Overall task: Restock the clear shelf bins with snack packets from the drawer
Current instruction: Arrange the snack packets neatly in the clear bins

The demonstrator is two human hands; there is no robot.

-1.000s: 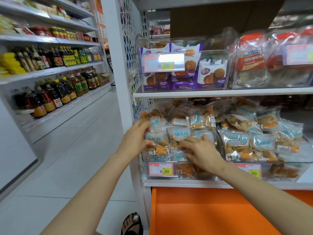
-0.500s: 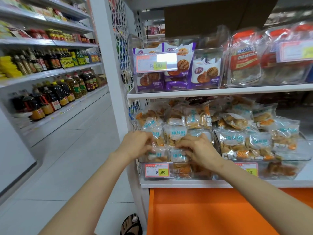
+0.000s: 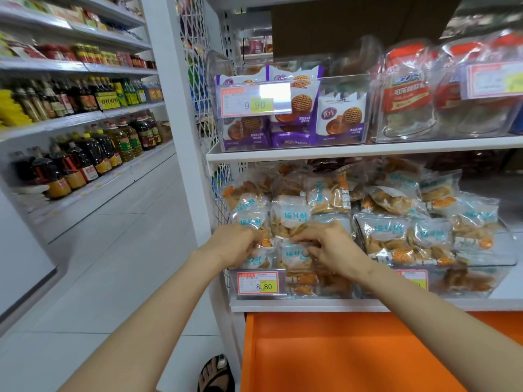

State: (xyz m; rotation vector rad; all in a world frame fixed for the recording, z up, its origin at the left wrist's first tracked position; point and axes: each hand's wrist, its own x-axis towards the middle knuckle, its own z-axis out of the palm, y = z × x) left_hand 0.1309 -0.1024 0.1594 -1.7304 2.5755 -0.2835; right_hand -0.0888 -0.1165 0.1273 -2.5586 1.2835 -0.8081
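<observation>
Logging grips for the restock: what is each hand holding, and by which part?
Left hand grips a front snack packet by its top; right hand pinches the neighbouring packet at its right edge.

Light: bright, even, from overhead; dim under the shelf boards.
Glare: white patch on the price tag [image 3: 256,99] above the left hand [image 3: 235,244].
Blur: bags [image 3: 407,89] above the right hand [image 3: 331,247] smeared.
Edges: shelves [image 3: 70,66] far left bowed.
</observation>
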